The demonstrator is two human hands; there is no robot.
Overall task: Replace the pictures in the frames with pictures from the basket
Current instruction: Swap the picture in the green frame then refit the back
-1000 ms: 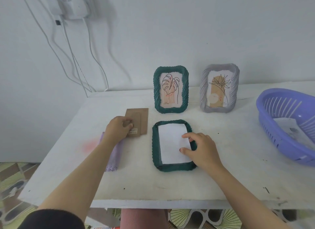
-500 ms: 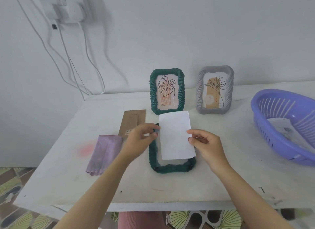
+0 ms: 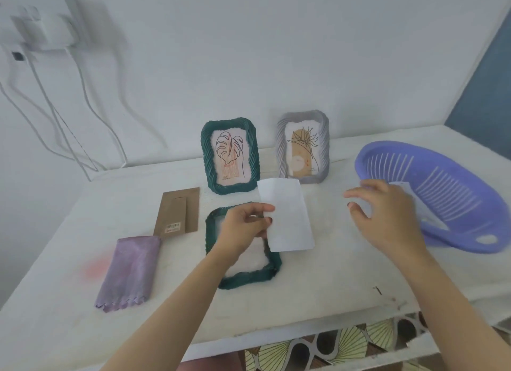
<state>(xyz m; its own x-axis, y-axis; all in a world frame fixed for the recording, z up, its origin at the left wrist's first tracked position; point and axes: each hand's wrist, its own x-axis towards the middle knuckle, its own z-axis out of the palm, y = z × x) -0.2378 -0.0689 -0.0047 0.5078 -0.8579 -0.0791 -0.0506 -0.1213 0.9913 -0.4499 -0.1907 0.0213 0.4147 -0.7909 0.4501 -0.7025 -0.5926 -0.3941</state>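
White table (image 3: 318,287), white picture (image 3: 290,218) now in left hand (image 3: 243,229) pinch grip alone, right hand (image 3: 387,218) released, spread open, by basket (image 3: 453,193).

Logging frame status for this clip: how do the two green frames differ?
The standing green frame is upright; the flat green frame lies on the table. The standing green frame holds a leaf drawing; the flat green frame's opening looks empty, with a white picture pinched by the left hand. Both have dark green ribbed borders.
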